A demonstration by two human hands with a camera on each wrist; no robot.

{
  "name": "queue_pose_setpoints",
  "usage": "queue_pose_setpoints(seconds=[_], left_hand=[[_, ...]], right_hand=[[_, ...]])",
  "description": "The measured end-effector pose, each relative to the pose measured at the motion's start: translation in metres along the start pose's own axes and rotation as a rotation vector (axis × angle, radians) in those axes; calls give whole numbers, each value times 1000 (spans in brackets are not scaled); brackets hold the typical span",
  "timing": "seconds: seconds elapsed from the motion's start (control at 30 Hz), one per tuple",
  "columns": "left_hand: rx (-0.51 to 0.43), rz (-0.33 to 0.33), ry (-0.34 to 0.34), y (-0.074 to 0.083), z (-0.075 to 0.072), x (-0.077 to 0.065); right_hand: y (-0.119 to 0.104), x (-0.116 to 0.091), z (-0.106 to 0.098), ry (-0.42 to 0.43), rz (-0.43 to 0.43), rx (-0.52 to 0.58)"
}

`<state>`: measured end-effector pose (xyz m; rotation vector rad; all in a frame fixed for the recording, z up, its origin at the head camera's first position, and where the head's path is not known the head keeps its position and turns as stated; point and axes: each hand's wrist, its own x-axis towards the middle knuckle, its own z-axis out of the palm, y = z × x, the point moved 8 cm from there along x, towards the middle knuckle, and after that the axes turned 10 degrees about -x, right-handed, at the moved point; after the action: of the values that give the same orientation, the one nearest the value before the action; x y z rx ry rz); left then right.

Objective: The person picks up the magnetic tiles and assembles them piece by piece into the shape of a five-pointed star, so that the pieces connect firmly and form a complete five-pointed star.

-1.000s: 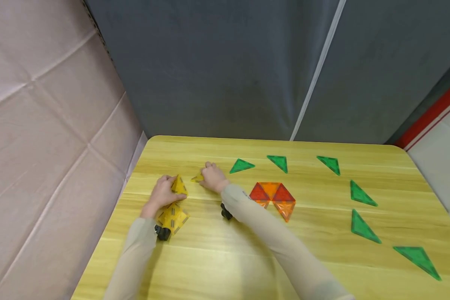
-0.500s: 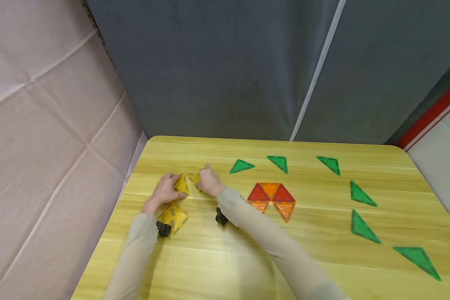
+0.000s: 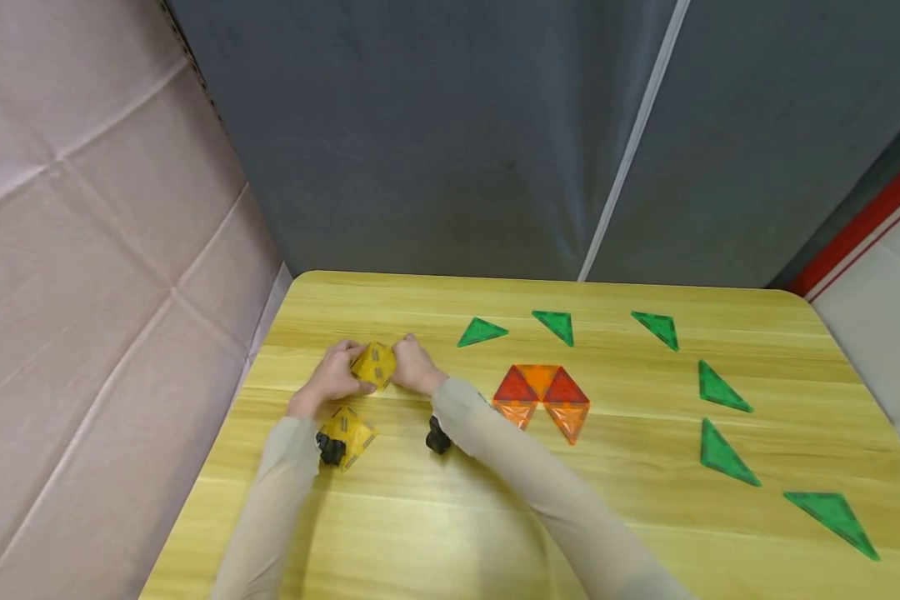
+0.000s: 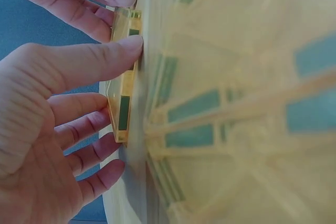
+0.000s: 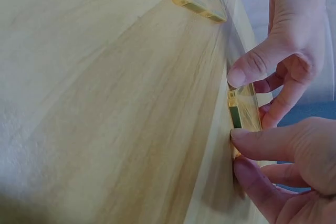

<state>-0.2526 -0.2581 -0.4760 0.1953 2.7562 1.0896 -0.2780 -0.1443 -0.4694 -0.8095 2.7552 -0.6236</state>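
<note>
A person's left hand (image 3: 334, 375) and right hand (image 3: 415, 367) pinched yellow tiles (image 3: 375, 365), apart a second earlier, now together, seemingly one piece, at one o'clock from another yellow cluster (image 3: 352, 430)

Table (image 3: 412, 525): light wood grain, rounded far corners. Directly on it: six green triangular tiles (image 3: 720, 389), spaced apart, three toward the far edge, three down the right; two red triangles (image 3: 515, 388) and three orange triangles (image 3: 537, 379), grouped; yellow tile cluster (image 3: 352, 428), left, partly hidden.
</note>
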Motion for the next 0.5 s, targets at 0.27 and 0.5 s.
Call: queue_pose_setpoints(seconds=[0.27, 0.5], left_hand=[[21, 18, -23, 3, 1, 5], [96, -12, -77, 6, 2, 9]], right_hand=[[1, -1, -1, 23, 3, -28], [6, 0, 0, 7, -4, 60]])
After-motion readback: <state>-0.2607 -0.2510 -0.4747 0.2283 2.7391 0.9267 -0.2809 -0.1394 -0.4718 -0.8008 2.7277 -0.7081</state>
